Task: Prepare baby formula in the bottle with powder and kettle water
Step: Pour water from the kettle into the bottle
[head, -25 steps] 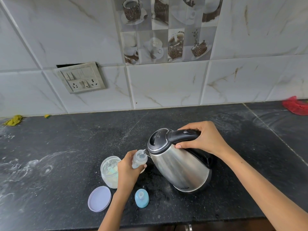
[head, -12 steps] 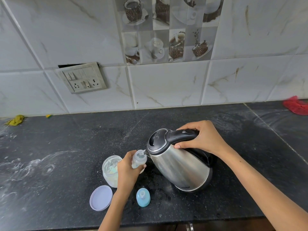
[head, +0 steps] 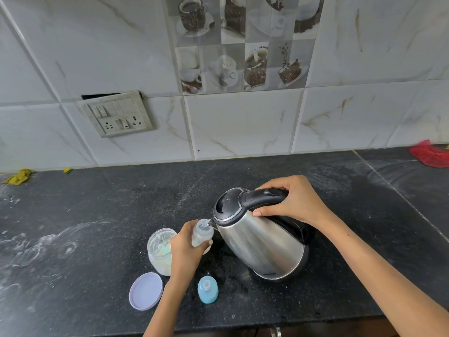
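My right hand [head: 295, 201] grips the black handle of a steel kettle [head: 260, 244], tilted to the left over the dark counter. Its spout sits at the open mouth of a small clear baby bottle [head: 202, 233], and a thin stream of water runs into it. My left hand [head: 185, 249] is wrapped around that bottle and holds it upright. Just left of the bottle stands an open jar of pale powder [head: 160, 249] with a scoop inside. The blue bottle cap with its teat [head: 207, 289] lies on the counter in front.
The jar's lilac lid [head: 145, 290] lies flat near the counter's front edge [head: 243, 328]. A switch and socket plate [head: 117, 115] is on the tiled wall. A red cloth [head: 430, 154] lies at the far right, a yellow scrap [head: 18, 176] at the far left.
Almost nothing has moved. The kettle stays tilted at the bottle's mouth and both hands keep their grip.
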Demonstrator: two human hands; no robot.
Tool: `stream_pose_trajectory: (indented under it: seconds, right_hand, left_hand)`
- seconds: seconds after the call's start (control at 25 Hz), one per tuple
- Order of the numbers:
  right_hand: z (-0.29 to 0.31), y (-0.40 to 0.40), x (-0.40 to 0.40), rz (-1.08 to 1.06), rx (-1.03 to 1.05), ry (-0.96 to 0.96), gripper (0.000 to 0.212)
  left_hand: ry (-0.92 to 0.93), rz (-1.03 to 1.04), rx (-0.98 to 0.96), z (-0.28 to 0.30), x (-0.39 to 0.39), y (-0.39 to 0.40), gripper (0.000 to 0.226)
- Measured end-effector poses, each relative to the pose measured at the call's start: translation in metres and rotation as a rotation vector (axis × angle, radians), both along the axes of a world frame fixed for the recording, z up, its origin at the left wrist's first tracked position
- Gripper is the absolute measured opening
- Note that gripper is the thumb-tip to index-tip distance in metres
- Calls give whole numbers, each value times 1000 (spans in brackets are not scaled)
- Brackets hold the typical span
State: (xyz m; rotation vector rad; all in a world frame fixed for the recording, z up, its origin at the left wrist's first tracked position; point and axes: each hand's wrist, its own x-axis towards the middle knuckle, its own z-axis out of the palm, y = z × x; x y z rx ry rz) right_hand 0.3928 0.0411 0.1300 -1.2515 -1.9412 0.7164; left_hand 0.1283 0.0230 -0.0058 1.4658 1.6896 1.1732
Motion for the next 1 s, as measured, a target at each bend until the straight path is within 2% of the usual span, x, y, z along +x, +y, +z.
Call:
stream_pose_trajectory:
  seconds: [1.0]
  right_hand:
    - [-1, 4, 0, 6, 9, 2, 42]
  left_hand:
    - [-15, -4, -5, -1, 2, 2, 54]
